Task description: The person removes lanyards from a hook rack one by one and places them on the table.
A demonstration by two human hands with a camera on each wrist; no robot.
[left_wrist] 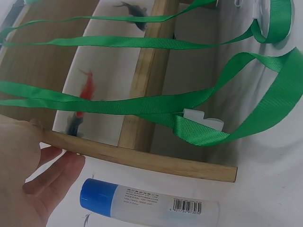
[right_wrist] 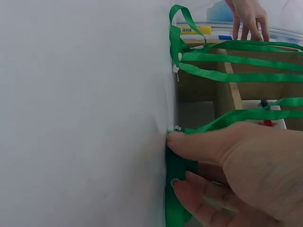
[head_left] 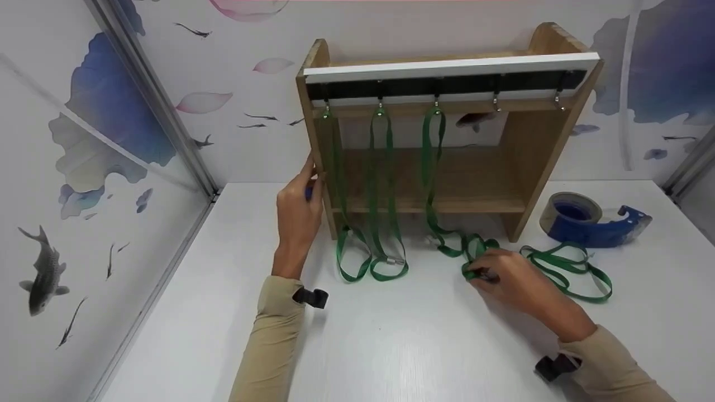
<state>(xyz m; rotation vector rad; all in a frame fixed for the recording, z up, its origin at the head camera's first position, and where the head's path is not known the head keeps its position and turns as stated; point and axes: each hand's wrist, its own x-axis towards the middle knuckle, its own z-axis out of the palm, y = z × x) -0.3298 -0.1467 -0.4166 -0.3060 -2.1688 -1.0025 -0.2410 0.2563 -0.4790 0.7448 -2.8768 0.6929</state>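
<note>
Green lanyards hang from metal hooks on the front rail of a wooden shelf (head_left: pixel 424 181): one at the left (head_left: pixel 337 167), one beside it (head_left: pixel 371 173) and a third (head_left: pixel 429 162) in the middle. My left hand (head_left: pixel 299 215) grips the edge of the shelf's left side panel (left_wrist: pixel 156 163), with fingers behind it. Down at the table, my right hand (head_left: pixel 511 279) pinches a bunched green lanyard (right_wrist: pixel 175 189) between thumb and fingers. Whether this bunch belongs to the third hanging lanyard I cannot tell. Another loose lanyard (head_left: pixel 600 279) lies right of that hand.
Two hooks at the rail's right, one of them the end hook (head_left: pixel 558 100), carry nothing. A blue tape dispenser (head_left: pixel 592 231) with a roll stands on the white table (head_left: pixel 391 346) at right. A blue-capped glue tube (left_wrist: pixel 137 201) lies outside the left panel. Printed walls enclose the table.
</note>
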